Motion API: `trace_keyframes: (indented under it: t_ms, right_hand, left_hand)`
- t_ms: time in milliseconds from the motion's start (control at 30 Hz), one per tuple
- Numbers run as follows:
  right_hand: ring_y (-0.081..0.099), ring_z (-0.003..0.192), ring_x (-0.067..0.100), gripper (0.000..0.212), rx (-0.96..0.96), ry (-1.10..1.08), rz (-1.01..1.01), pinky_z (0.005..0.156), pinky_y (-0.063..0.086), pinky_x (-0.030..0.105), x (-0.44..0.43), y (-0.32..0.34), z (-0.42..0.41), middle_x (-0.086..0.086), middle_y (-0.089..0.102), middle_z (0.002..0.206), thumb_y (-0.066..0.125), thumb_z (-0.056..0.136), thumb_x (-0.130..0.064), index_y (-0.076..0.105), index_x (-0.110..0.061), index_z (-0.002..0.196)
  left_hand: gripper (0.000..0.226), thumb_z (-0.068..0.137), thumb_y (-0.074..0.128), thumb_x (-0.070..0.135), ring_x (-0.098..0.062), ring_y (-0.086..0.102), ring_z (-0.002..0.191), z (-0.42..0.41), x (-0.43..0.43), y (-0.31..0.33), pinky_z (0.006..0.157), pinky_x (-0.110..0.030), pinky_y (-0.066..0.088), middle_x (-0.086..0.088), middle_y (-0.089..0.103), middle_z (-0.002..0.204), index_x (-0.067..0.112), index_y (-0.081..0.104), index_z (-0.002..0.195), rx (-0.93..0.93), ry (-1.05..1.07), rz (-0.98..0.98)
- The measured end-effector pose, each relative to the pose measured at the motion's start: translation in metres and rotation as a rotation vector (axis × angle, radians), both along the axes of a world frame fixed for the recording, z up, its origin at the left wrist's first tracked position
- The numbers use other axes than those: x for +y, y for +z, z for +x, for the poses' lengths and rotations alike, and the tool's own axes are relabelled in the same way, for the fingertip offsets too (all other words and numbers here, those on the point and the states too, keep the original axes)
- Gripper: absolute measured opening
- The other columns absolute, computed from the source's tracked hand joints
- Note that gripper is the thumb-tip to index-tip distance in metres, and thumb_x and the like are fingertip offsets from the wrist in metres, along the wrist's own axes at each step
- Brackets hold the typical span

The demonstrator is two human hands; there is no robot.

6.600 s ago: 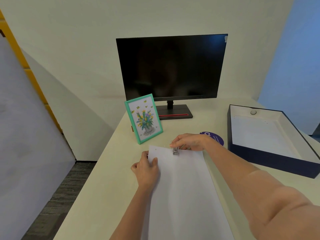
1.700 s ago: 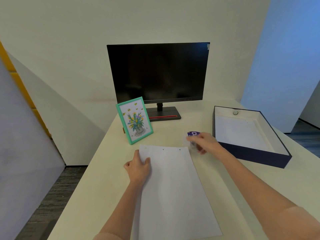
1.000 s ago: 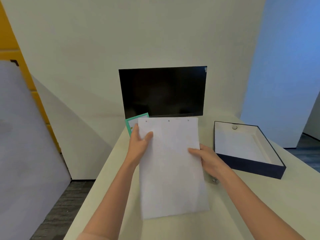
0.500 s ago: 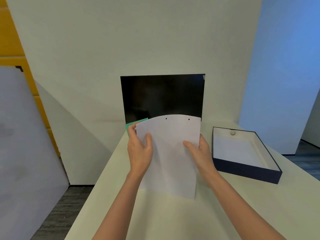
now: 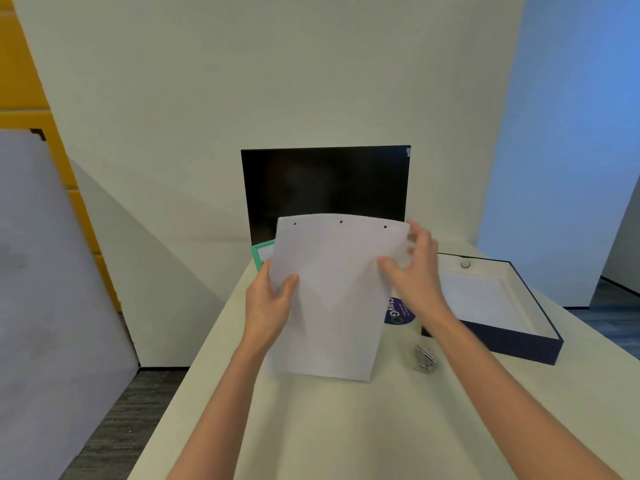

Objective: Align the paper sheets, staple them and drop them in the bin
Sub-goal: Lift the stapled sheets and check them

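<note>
Head view: paper sheets (image 5: 332, 299) are held upright over the desk (image 5: 346, 427), in front of the dark monitor (image 5: 325, 188). Three small dark marks are seen along the top edge. Whether the bottom edge touches the desk cannot be told.

The left edge is pinched by the left hand (image 5: 268, 306), thumb on the front, fingers hidden behind. The upper right edge is gripped by the right hand (image 5: 415, 275), thumb pressed on the front, fingers curled at the edge, slightly blurred.

A small metal stapler (image 5: 425, 357) lies on the desk under the right forearm, untouched. The bin (image 5: 519, 344), an open navy box with a white inside, sits to the right, apart from the sheets. A teal picture frame (image 5: 258, 254) and a purple sticker (image 5: 398, 311) are partly hidden by the paper.
</note>
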State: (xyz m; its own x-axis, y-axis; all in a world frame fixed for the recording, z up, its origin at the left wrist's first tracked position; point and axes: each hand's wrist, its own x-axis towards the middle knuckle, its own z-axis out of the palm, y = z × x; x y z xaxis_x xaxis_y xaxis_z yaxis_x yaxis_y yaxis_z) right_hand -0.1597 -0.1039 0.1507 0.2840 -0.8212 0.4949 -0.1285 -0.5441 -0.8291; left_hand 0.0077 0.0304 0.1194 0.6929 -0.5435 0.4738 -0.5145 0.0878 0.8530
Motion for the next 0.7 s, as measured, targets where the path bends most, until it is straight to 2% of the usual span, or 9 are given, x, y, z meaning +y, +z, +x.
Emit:
trace_keyframes:
  t_ms: [100,167,233,300,367,433,533,633,700]
  right_hand:
    - [0.029,0.132,0.018,0.08,0.267,-0.05,-0.37,0.106,0.023,0.042,0.0,0.045,-0.013,-0.004,0.028,0.145,0.071,0.076,-0.025,0.028,-0.036,0.143]
    - [0.036,0.13,0.017,0.074,0.456,0.039,-0.44,0.11,0.021,0.045,0.001,0.068,-0.015,-0.009,0.04,0.14,0.073,0.075,-0.031,0.034,-0.038,0.138]
    - [0.052,0.113,0.015,0.053,0.521,0.209,-0.353,0.103,0.034,0.043,0.004,0.078,-0.014,-0.01,0.058,0.117,0.072,0.077,-0.028,0.049,-0.034,0.124]
    - [0.062,0.096,0.013,0.026,0.459,0.331,-0.215,0.084,0.049,0.033,0.005,0.075,-0.013,-0.006,0.065,0.101,0.068,0.082,-0.019,0.061,-0.026,0.107]
    - [0.065,0.092,0.013,0.021,0.379,0.352,-0.065,0.074,0.052,0.028,-0.001,0.062,-0.015,-0.002,0.068,0.102,0.065,0.086,-0.018,0.065,-0.019,0.107]
    - [0.065,0.093,0.014,0.028,0.264,0.322,0.091,0.076,0.051,0.03,-0.01,0.045,-0.024,-0.001,0.068,0.106,0.066,0.086,-0.019,0.064,-0.017,0.113]
    - [0.067,0.089,0.013,0.025,0.084,0.298,0.284,0.069,0.051,0.025,-0.021,0.016,-0.042,0.001,0.071,0.105,0.067,0.085,-0.014,0.067,-0.015,0.11]
    - [0.07,0.092,0.015,0.022,-0.004,0.331,0.411,0.071,0.053,0.027,-0.023,-0.01,-0.052,0.002,0.073,0.105,0.067,0.084,-0.01,0.068,-0.015,0.106]
    - [0.069,0.095,0.02,0.024,-0.064,0.331,0.472,0.078,0.055,0.033,-0.023,-0.026,-0.051,0.005,0.073,0.107,0.068,0.083,-0.008,0.068,-0.013,0.106]
  left_hand:
    - [0.027,0.091,0.058,0.019,-0.017,0.06,0.098,0.005,-0.004,0.029,0.079,-0.026,0.042,0.002,0.064,0.107,0.017,0.056,0.118,-0.291,-0.043,0.183]
    - [0.01,0.092,0.057,0.02,-0.02,0.058,0.09,-0.002,-0.008,0.048,0.073,-0.027,0.039,0.001,0.061,0.095,0.021,0.053,0.101,-0.47,-0.091,0.288]
    - [0.012,0.092,0.056,0.02,-0.019,0.053,0.081,-0.012,-0.015,0.063,0.069,-0.028,0.036,0.004,0.054,0.086,0.023,0.044,0.09,-0.598,-0.113,0.339]
    - [0.016,0.092,0.056,0.021,-0.016,0.047,0.077,-0.02,-0.019,0.071,0.069,-0.028,0.034,0.007,0.05,0.084,0.024,0.041,0.088,-0.673,-0.097,0.367]
    - [0.015,0.091,0.057,0.026,-0.017,0.047,0.077,-0.019,-0.019,0.071,0.068,-0.03,0.035,0.006,0.05,0.083,0.024,0.043,0.088,-0.704,-0.061,0.372]
    - [0.019,0.088,0.06,0.037,-0.024,0.053,0.081,-0.006,-0.012,0.065,0.066,-0.032,0.039,0.004,0.054,0.081,0.023,0.048,0.088,-0.727,0.055,0.406]
    - [0.03,0.078,0.067,0.048,-0.025,0.057,0.084,0.023,0.003,0.048,0.065,-0.032,0.039,0.004,0.059,0.081,0.024,0.05,0.079,-0.56,0.236,0.436]
    - [0.03,0.066,0.079,0.039,-0.025,0.062,0.083,0.039,0.013,0.03,0.066,-0.032,0.048,0.003,0.065,0.084,0.019,0.059,0.078,-0.066,0.102,0.13]
    - [0.034,0.069,0.081,0.024,-0.027,0.066,0.094,0.038,0.015,0.016,0.068,-0.029,0.052,-0.001,0.067,0.097,0.016,0.058,0.094,0.156,-0.023,-0.029]
